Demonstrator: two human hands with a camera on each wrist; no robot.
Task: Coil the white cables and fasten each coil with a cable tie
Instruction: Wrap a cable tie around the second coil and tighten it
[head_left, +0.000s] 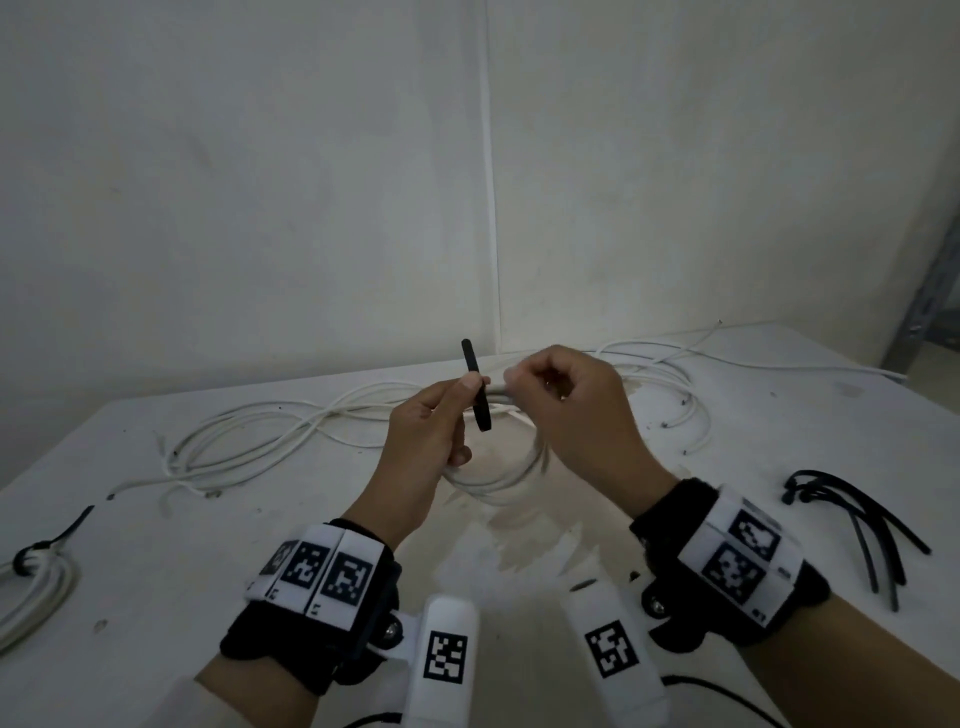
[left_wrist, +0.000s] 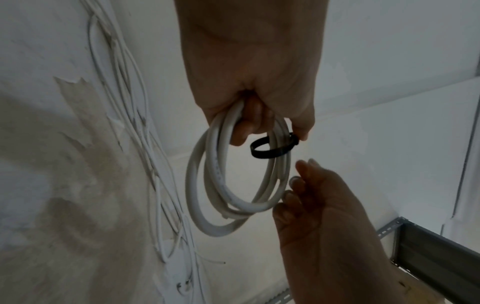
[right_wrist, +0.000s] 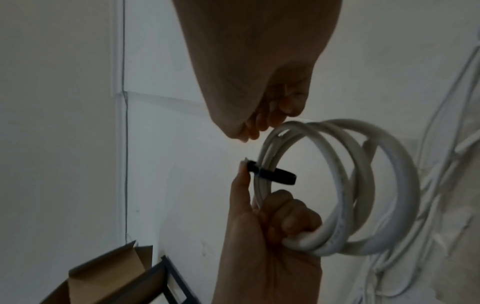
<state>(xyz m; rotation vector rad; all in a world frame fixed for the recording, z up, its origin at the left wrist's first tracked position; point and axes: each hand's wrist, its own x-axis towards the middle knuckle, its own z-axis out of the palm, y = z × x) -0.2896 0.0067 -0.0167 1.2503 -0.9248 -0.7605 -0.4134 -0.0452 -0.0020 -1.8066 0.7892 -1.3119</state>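
My left hand (head_left: 462, 415) grips a small white cable coil (head_left: 498, 483) held above the table. Its thumb presses a black cable tie (head_left: 475, 384) against the coil. In the left wrist view the tie (left_wrist: 267, 153) forms a loose loop round the coil's strands (left_wrist: 197, 185). My right hand (head_left: 524, 384) hovers at the coil's far side with curled fingers. Its fingertips (left_wrist: 285, 195) sit at the coil's rim, and whether they pinch it is unclear. The right wrist view shows the coil (right_wrist: 389, 185) and the tie (right_wrist: 280, 176) too.
Loose white cables (head_left: 260, 436) sprawl across the back of the white table (head_left: 571, 525). A bundle of black ties (head_left: 852, 519) lies at the right. A tied coil (head_left: 36, 577) sits at the left edge. A metal rack (head_left: 930, 312) stands far right.
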